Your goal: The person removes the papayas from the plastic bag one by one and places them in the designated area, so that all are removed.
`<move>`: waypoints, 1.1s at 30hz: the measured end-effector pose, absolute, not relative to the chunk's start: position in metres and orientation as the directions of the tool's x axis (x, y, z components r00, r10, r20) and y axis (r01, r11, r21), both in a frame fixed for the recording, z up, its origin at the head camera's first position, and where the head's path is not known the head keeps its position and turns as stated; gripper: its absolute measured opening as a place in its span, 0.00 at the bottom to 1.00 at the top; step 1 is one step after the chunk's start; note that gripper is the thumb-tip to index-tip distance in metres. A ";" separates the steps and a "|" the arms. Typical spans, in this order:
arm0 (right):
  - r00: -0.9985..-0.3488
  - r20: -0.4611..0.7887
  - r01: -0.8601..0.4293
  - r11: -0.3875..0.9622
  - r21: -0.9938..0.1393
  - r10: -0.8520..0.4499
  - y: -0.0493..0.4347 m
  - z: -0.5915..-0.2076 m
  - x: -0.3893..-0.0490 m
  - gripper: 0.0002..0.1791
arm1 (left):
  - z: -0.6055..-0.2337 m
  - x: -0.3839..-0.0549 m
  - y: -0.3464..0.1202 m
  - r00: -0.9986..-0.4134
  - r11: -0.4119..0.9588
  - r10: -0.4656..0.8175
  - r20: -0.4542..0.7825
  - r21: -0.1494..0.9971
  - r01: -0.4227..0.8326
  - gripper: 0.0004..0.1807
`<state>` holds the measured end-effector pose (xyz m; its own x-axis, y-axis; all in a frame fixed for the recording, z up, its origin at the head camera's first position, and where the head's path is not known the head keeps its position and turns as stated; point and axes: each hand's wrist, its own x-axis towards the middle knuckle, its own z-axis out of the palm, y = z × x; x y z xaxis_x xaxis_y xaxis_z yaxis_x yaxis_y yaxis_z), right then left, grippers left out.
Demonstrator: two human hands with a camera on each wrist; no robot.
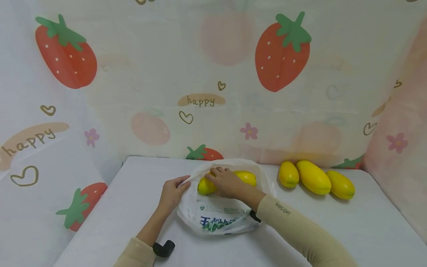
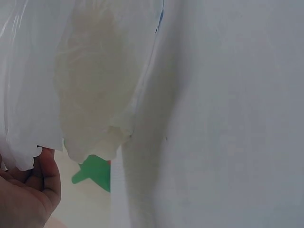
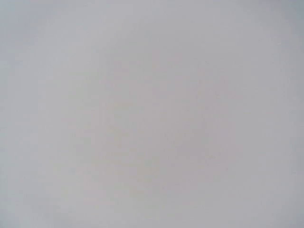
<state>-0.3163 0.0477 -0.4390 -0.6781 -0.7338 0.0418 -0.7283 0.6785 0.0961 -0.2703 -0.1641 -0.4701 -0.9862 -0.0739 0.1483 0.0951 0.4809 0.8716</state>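
Pinches the left side of the rim of a white plastic bag (image 1: 221, 213) between the thumb and fingers of the left hand (image 1: 171, 193). Shows the same hold up close in the left wrist view, with thin, crinkled film hanging across much of the left side. Reaches into the open mouth of the bag with the right hand (image 1: 227, 183), grasping a green-tipped yellow fruit (image 1: 205, 186) with bent fingers over its top. Shares the bag with a second yellow fruit (image 1: 247, 178), just to the right of those knuckles (partly hidden behind them). Bears blue and green print on the plastic, below the fruit. Has, outside the bag to the right, a short fruit (image 1: 288, 174), a long fruit (image 1: 313, 177) and an outermost fruit (image 1: 340, 184), lying close together on the white tabletop (image 1: 333, 230). Wears beige sleeves (image 1: 283, 222), with small dark lettering on the right one. Faces a backdrop (image 1: 160, 74) printed with strawberries, hearts and "happy". Gives only a pale blur from the right wrist.
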 end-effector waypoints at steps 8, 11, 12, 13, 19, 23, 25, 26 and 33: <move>-0.682 0.032 -0.723 0.679 0.126 -0.731 0.046 -0.447 -0.318 0.34 | -0.470 -0.271 -0.164 -0.986 0.470 -0.079 0.144 0.878 0.090 0.18; -0.683 0.021 -0.722 0.680 0.131 -0.730 0.045 -0.448 -0.319 0.34 | -0.470 -0.270 -0.164 -0.987 0.469 -0.083 0.135 0.879 0.081 0.18; -0.683 0.021 -0.722 0.680 0.130 -0.730 0.045 -0.448 -0.319 0.34 | -0.470 -0.270 -0.165 -0.988 0.470 -0.085 0.132 0.879 0.077 0.18; -0.683 0.021 -0.723 0.679 0.129 -0.730 0.044 -0.448 -0.319 0.34 | -0.470 -0.270 -0.165 -0.988 0.472 -0.085 0.131 0.878 0.076 0.18; -0.677 0.018 -0.729 0.674 0.121 -0.735 0.042 -0.447 -0.320 0.34 | -0.471 -0.270 -0.165 -0.988 0.475 -0.086 0.131 0.877 0.075 0.17; -0.678 0.016 -0.728 0.675 0.123 -0.735 0.042 -0.447 -0.320 0.34 | -0.472 -0.270 -0.165 -0.987 0.468 -0.086 0.135 0.880 0.080 0.17; -0.681 0.010 -0.726 0.677 0.116 -0.732 0.042 -0.447 -0.320 0.34 | -0.472 -0.270 -0.164 -0.987 0.466 -0.088 0.131 0.882 0.076 0.17; -0.683 0.008 -0.726 0.679 0.112 -0.731 0.043 -0.448 -0.320 0.34 | -0.472 -0.270 -0.164 -0.987 0.465 -0.089 0.131 0.882 0.075 0.17; -0.661 0.049 -0.743 0.662 0.095 -0.749 0.046 -0.442 -0.316 0.34 | -0.473 -0.271 -0.166 -0.986 0.477 -0.089 0.138 0.876 0.080 0.17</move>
